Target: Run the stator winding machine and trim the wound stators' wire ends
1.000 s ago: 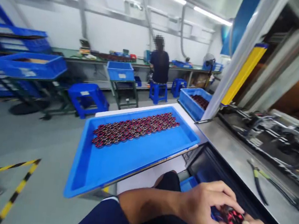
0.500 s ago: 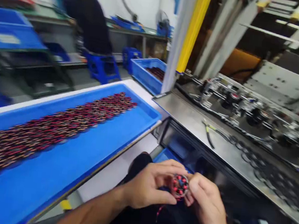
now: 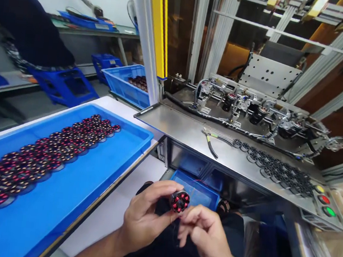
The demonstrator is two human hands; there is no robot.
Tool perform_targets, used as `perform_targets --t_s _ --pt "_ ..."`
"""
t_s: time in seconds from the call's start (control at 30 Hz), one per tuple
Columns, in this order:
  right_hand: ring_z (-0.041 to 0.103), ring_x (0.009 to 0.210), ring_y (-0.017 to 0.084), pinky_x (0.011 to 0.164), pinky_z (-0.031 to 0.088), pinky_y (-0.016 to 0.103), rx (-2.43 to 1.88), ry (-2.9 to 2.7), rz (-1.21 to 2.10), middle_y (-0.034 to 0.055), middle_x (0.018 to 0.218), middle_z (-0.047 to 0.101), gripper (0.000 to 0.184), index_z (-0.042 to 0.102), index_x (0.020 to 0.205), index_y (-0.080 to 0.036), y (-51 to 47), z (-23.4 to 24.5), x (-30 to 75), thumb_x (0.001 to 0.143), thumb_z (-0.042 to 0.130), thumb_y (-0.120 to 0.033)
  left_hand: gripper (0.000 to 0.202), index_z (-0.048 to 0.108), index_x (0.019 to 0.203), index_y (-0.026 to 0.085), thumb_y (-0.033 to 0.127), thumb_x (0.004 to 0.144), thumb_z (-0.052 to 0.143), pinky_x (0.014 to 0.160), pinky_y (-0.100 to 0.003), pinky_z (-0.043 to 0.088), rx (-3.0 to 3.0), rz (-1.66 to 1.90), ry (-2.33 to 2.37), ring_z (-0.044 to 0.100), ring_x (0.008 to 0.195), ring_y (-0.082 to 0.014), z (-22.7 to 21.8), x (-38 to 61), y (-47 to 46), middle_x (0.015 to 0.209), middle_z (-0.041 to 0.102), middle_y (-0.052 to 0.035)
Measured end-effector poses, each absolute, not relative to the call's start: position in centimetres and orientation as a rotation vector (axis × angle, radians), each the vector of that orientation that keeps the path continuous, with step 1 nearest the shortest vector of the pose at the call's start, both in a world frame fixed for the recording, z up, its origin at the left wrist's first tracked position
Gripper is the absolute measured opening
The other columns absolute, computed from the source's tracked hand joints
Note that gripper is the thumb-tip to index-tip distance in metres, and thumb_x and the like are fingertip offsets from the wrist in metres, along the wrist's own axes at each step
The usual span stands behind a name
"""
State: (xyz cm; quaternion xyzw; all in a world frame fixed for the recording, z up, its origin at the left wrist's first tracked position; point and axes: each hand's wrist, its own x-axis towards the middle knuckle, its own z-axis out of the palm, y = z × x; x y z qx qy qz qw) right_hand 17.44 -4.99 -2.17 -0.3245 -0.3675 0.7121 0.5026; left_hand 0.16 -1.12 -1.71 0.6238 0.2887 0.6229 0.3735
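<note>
My left hand [image 3: 145,213] is closed round a small motor stator [image 3: 180,201], a round black core with red wire coils, thumb below and fingers over the top. The stator's coil face is turned toward me. Just below and right of it, my right hand [image 3: 205,233] has its fingers curled, fingertips close to the stator's lower edge. Anything pinched in those fingers is too small or hidden to make out. To the left, a long blue tray [image 3: 94,169] carries rows of similar stators [image 3: 51,147] with red and copper-coloured coils.
Pliers [image 3: 209,142] lie on the metal bench [image 3: 175,122], beside many black ring-shaped parts [image 3: 277,167]. Behind stands a winding machine [image 3: 243,105]; push buttons [image 3: 326,204] sit right. A blue bin [image 3: 195,191] is beneath the bench. A person [image 3: 27,21] sits at far left.
The view has swung right, bringing the buttons in sight. My right hand has come off the stator's right side to just below it; my left hand still holds the stator.
</note>
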Motion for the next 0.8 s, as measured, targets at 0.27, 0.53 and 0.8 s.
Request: perform_targets --t_s 0.27,0.53,0.8 --pt "0.052 0.037 0.007 0.041 0.042 0.017 -0.871 -0.725 1.764 -0.0016 0.047 0.062 0.031 0.066 0.069 -0.014 -5.6 -0.6 16.5 0.068 0.086 -0.037 0.066 0.062 0.12 0.029 -0.007 0.066 0.077 0.084 -0.026 0.061 1.557 1.679 0.763 0.072 0.098 -0.0178 -1.3 2.1 -1.4 0.11 0.075 -0.0014" --pt "0.057 0.039 0.008 0.041 0.043 0.017 -0.841 -0.917 1.832 0.0003 0.053 0.065 0.028 0.07 0.075 -0.013 -5.7 -1.2 20.9 0.071 0.085 -0.037 0.046 0.06 0.123 0.03 0.014 0.083 0.074 0.084 -0.029 0.062 1.101 1.245 0.581 0.076 0.094 -0.0201 0.0 1.6 -0.9 0.121 0.074 -0.0074" --pt "0.045 0.037 0.005 0.041 0.035 0.018 -1.004 -1.076 1.725 -0.0037 0.047 0.056 0.043 0.059 0.064 -0.015 -2.5 2.5 21.6 0.08 0.074 -0.052 0.04 0.07 0.122 0.023 0.026 0.082 0.075 0.086 -0.034 0.06 1.118 0.914 0.539 0.072 0.099 -0.0246 0.4 1.9 -1.6 0.12 0.071 -0.0134"
